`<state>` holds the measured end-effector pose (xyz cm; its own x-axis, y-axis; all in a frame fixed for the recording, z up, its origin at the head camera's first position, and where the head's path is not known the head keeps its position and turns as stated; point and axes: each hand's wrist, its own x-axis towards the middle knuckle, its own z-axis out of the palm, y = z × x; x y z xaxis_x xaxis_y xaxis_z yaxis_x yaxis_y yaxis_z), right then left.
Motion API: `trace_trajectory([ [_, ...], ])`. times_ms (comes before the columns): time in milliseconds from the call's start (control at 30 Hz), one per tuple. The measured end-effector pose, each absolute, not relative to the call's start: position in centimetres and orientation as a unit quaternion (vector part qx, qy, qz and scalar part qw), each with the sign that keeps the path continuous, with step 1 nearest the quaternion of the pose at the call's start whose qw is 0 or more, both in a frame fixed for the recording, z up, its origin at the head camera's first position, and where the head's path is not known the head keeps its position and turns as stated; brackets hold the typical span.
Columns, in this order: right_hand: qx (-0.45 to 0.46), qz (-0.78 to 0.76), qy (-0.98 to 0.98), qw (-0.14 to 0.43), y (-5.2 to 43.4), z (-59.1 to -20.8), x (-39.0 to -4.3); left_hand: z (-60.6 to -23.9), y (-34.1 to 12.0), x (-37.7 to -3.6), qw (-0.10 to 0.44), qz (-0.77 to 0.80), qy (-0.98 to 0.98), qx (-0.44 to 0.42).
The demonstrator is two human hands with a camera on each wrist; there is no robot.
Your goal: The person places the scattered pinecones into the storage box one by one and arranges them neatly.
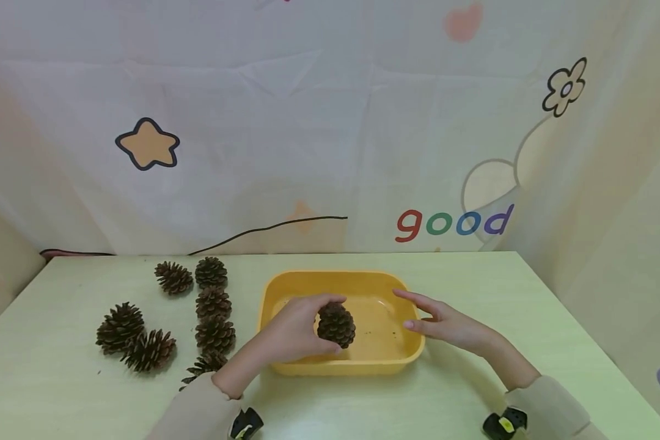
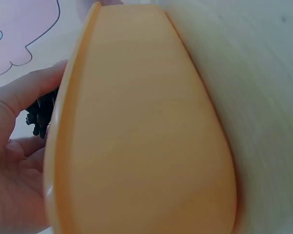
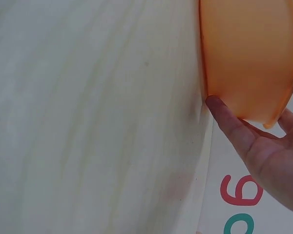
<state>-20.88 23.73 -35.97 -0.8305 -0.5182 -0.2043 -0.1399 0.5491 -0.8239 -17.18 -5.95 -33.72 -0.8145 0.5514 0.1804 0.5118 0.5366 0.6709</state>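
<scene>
In the head view, my left hand (image 1: 297,330) holds a brown pine cone (image 1: 337,326) between thumb and fingers, over a yellow plastic tub (image 1: 345,368). The left wrist view shows this hand (image 2: 14,141) beyond the tub's wall (image 2: 136,117), which hides most of the cone (image 2: 40,114). At the tub's right end, my right hand (image 1: 445,321) holds the wall, thumb and index over the rim. In the right wrist view another finger of this hand (image 3: 268,151) touches the outside of the tub (image 3: 254,53) low down.
Left of the tub, several pine cones (image 1: 213,302) stand in a column, the nearest partly behind my left forearm. Farther left lie a pair of cones (image 1: 150,350) and a single cone (image 1: 174,278). A printed curtain (image 1: 308,134) hangs behind the pale table (image 1: 44,366).
</scene>
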Motion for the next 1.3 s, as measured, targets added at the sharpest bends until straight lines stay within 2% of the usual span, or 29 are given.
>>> trace_trajectory([
  [367,-0.199,-0.435,0.851,0.217,23.7,-35.9,-20.8,-34.6,-2.3,-17.5,0.015,0.368,0.878,0.305],
  [633,-0.208,-0.436,0.848,0.22,24.0,-36.0,-20.9,-35.1,-0.2,-17.5,0.026,0.34,0.895,0.289],
  [1000,-0.212,-0.47,0.814,0.267,24.5,-36.1,-21.4,-35.1,1.4,-17.7,0.045,0.31,0.908,0.279],
  [1300,-0.215,-0.483,0.807,0.264,24.5,-36.2,-21.5,-35.6,2.4,-18.1,0.054,0.313,0.912,0.259],
])
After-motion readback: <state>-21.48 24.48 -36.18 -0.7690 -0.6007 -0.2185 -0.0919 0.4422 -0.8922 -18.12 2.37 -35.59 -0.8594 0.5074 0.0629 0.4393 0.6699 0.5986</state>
